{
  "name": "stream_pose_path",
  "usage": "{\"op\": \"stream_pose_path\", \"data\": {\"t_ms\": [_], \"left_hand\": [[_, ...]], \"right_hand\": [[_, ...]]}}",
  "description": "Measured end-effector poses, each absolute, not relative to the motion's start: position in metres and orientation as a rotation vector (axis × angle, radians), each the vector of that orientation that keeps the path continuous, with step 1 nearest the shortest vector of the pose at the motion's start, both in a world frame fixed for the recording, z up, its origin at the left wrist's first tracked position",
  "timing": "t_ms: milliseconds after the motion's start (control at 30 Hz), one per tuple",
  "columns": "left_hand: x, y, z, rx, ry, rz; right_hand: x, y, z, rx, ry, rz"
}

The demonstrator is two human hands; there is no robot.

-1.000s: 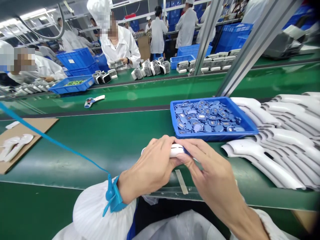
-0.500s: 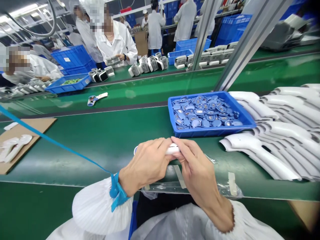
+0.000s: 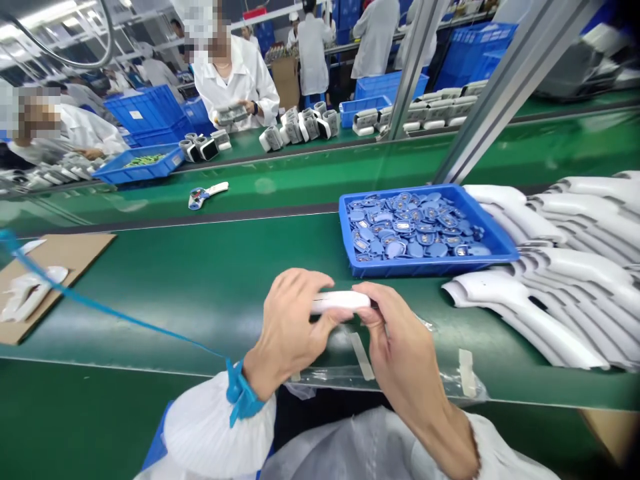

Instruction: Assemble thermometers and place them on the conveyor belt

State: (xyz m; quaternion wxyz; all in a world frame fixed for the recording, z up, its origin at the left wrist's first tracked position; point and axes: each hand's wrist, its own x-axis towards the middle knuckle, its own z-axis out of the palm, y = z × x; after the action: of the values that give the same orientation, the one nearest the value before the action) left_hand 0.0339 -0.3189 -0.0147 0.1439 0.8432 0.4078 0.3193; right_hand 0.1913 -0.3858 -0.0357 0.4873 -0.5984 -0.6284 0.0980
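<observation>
The left hand (image 3: 295, 327) and right hand (image 3: 403, 350) grasp a slim white plastic piece (image 3: 340, 301) between them, the left fingers at its left end and the right fingers pinching its right end, neither hand clenched into a fist. The green tabletop (image 3: 200, 300) stretches away on both sides of the hands. Well ahead, past its far edge, a co-worker (image 3: 240, 87) at another green belt holds a grey-and-white device (image 3: 233, 115). To the right of the right hand lie overlapping rows of long white plastic housings (image 3: 530, 320). Ahead of the hands, a blue tray (image 3: 425, 269) is heaped with small blue parts (image 3: 400, 230). Well left of the left hand sits a cardboard sheet (image 3: 75, 267) bearing white pieces (image 3: 30, 297). Directly below the hands, clear plastic film (image 3: 320, 377) lies along the tabletop's near edge, fixed by a strip of tape (image 3: 361, 357). A blue strap (image 3: 240, 393) circles the left wrist, with a thin blue cord (image 3: 125, 327) running off to the left.
</observation>
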Motion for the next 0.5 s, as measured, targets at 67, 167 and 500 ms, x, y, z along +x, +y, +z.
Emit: {"op": "stream_pose_path", "data": {"t_ms": [67, 167, 500], "left_hand": [[0.035, -0.318, -0.019, 2.172, 1.448, 1.109], [0.041, -0.312, -0.028, 2.046, 1.682, 1.226], [0.037, -0.298, -0.010, 2.242, 1.259, 0.922]], "right_hand": [[0.195, -0.389, -0.030, -1.454, -1.608, 0.266], [0.196, -0.390, -0.026, -1.459, -1.770, 0.265], [0.193, -0.392, -0.034, -1.742, -1.540, 0.563]]}}
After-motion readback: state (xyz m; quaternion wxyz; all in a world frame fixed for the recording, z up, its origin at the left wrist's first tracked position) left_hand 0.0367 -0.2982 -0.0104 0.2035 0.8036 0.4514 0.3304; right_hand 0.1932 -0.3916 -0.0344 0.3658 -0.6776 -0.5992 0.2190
